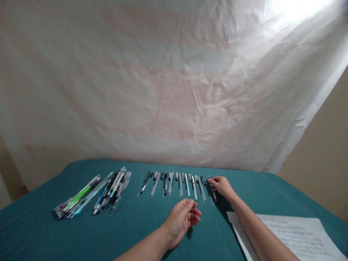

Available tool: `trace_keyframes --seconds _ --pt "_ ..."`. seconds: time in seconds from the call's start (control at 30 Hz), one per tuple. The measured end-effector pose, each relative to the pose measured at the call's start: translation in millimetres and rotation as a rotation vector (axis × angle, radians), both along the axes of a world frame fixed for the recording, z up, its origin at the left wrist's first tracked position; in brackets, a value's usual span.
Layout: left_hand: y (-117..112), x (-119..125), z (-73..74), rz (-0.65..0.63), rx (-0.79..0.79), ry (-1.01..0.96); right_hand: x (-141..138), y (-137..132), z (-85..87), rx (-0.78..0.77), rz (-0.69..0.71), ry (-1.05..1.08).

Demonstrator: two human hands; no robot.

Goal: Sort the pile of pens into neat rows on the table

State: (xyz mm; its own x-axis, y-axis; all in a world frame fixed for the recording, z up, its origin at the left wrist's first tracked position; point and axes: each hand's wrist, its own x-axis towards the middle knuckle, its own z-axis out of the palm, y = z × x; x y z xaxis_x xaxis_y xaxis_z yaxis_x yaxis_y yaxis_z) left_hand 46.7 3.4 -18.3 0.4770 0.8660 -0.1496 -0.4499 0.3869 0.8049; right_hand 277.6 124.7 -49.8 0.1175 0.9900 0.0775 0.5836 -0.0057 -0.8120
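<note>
Pens [81,194] lie bundled on the counter [122,237], left of the left hand [181,219], which hangs loosely curled, fingers a little apart, empty. Beyond it runs a spaced row [194,188] ending at the right hand [223,186], fingertips pinched on a dark pen [214,195] (contact partly hidden). Aligning it seems underway; next calls for gentle release. Paper [296,232] lies nearer, beneath that forearm.
</note>
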Motion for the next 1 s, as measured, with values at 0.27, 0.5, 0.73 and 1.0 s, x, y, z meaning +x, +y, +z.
trace_keyframes --seconds 0.27,0.5,0.73,1.0 --pt "-1.2 2.1 -4.8 0.003 0.060 0.057 -1.9 1.9 -3.9 0.044 -0.024 -0.170" --pt "5.8 -7.5 9.7 0.019 0.281 0.291 0.5 0.0 -5.3 0.048 -0.004 -0.213" --pt "43.9 -61.8 33.4 0.231 0.798 0.965 8.5 0.2 -10.3 0.104 -0.096 -0.173" --pt "80.7 -161.9 40.1 0.555 0.699 1.796 12.4 2.1 -15.8 0.123 -0.127 -0.152"
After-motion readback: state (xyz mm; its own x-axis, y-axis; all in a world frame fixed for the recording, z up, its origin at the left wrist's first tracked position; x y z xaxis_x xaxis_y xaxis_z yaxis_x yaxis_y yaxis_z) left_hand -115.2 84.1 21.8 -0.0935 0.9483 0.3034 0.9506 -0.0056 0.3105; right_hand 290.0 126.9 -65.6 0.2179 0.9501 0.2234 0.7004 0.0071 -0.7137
